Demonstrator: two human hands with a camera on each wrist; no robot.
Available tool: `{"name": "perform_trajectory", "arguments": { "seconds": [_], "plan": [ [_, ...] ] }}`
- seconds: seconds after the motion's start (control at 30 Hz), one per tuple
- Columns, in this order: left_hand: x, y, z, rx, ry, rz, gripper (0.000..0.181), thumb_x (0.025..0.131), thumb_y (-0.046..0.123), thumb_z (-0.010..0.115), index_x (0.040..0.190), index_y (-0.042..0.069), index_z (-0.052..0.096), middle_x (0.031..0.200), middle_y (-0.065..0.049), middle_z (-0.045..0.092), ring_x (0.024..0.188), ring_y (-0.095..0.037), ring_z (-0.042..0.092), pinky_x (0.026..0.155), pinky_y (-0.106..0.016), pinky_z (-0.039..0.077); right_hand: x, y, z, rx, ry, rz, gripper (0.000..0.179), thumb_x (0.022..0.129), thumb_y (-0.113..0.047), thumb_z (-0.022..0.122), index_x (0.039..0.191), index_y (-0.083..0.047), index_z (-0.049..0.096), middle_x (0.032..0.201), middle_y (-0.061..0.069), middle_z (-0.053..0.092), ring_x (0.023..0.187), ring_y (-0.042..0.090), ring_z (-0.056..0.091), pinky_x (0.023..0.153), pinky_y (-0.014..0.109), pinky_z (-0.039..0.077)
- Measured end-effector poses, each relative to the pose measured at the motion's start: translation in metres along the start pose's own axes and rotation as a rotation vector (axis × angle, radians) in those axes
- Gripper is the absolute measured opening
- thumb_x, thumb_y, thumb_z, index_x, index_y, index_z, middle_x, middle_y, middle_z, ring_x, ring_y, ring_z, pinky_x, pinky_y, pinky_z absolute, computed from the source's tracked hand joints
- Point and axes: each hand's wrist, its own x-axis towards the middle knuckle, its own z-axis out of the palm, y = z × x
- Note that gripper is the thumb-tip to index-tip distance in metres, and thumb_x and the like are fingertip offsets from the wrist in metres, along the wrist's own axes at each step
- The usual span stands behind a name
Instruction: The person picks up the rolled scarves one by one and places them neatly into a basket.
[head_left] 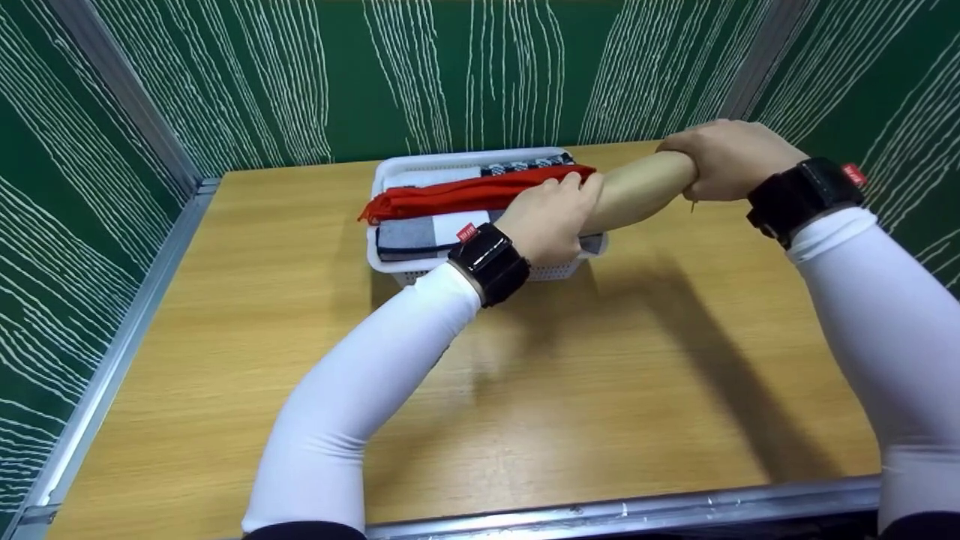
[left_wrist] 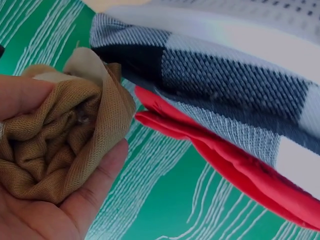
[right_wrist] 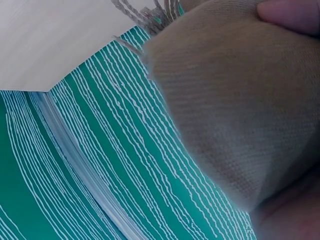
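A tan rolled scarf [head_left: 641, 191] is stretched between both hands, above the right part of a white basket [head_left: 409, 265]. My left hand [head_left: 551, 217] grips its left end; the left wrist view shows the coiled folds of that rolled end [left_wrist: 55, 145] between thumb and fingers. At the other end my right hand [head_left: 739, 161] holds the roll, with twisted fringe [right_wrist: 157, 17] hanging out in the right wrist view. Inside the basket lie a red rolled cloth [head_left: 465, 196] and a grey, white and black checked cloth [head_left: 409, 234]. The left hand hides part of both.
Behind the red cloth in the basket are a white cloth [head_left: 431, 178] and a black-and-white patterned one [head_left: 525, 165]. The basket stands toward the back of a wooden table [head_left: 262, 337]. Green walls [head_left: 450, 75] with white streaks enclose it, and a metal edge [head_left: 637, 520] runs along the front.
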Motion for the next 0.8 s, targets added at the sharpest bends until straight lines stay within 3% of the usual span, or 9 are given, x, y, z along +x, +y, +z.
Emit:
{"name": "perform_trajectory", "arguments": {
  "seconds": [0.3,0.47,0.8],
  "plan": [
    [-0.004,-0.014,-0.007,-0.002,0.012,0.012,0.072,0.101,0.031,0.074,0.159,0.007,0.040,0.148,-0.014,0.060,0.128,-0.032,0.065,0.114,-0.046,0.055,0.005,-0.009,-0.004,-0.011,0.044,-0.015,0.047,0.075,-0.003,0.082,0.120,-0.008,0.072,0.114,0.020,0.077,0.098,0.043,0.071,0.081,0.067,0.057],
    [-0.010,-0.024,-0.008,-0.007,0.064,0.020,0.070,0.103,0.040,0.071,0.156,0.004,0.045,0.144,-0.015,0.063,0.124,-0.033,0.068,0.110,-0.048,0.057,0.009,-0.015,-0.007,-0.020,0.060,-0.038,0.043,0.076,-0.004,0.081,0.117,-0.007,0.071,0.110,0.021,0.077,0.097,0.043,0.071,0.080,0.066,0.057],
    [-0.016,-0.038,-0.014,-0.014,0.048,0.027,0.068,0.100,0.025,0.073,0.159,0.004,0.043,0.143,-0.015,0.062,0.125,-0.032,0.066,0.109,-0.049,0.057,0.014,-0.024,-0.008,-0.018,0.078,-0.050,0.041,0.075,-0.007,0.082,0.115,-0.009,0.071,0.109,0.019,0.078,0.096,0.041,0.070,0.082,0.066,0.058]
  ]
}}
